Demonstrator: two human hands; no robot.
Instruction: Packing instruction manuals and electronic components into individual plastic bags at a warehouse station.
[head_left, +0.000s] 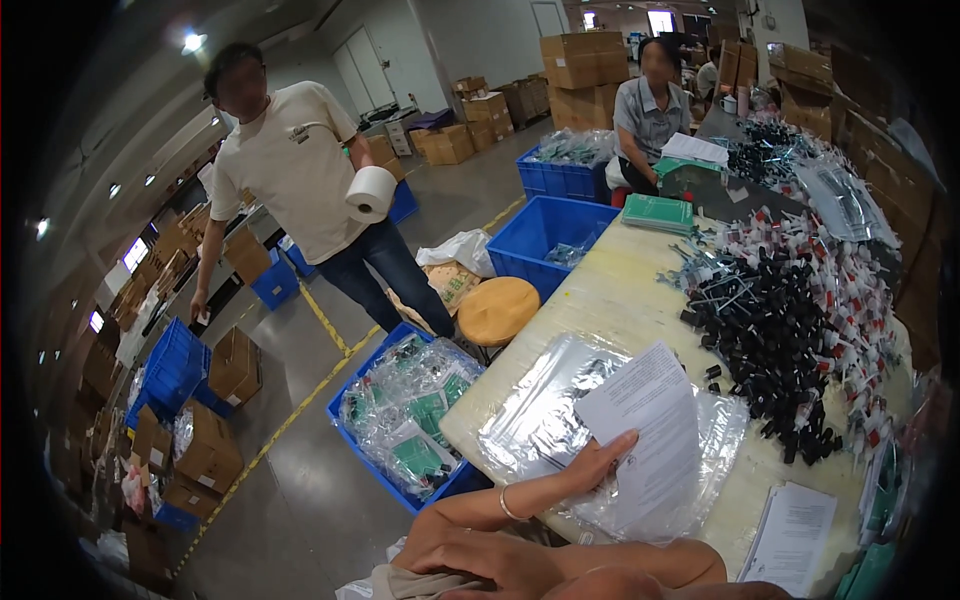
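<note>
Your left hand (600, 462) lies with its fingers spread flat on a white printed sheet (648, 425), pressing it down and pinching nothing. The sheet rests on a pile of clear plastic bags (545, 410) at the near end of the yellowish table (600, 290). Your right hand (455, 548) lies on your left forearm low in the picture; you cannot tell if it is spread or closed. Just right of the sheet is a heap of black and white pump heads (790, 320). Another stack of papers (795, 535) lies near the table's edge.
</note>
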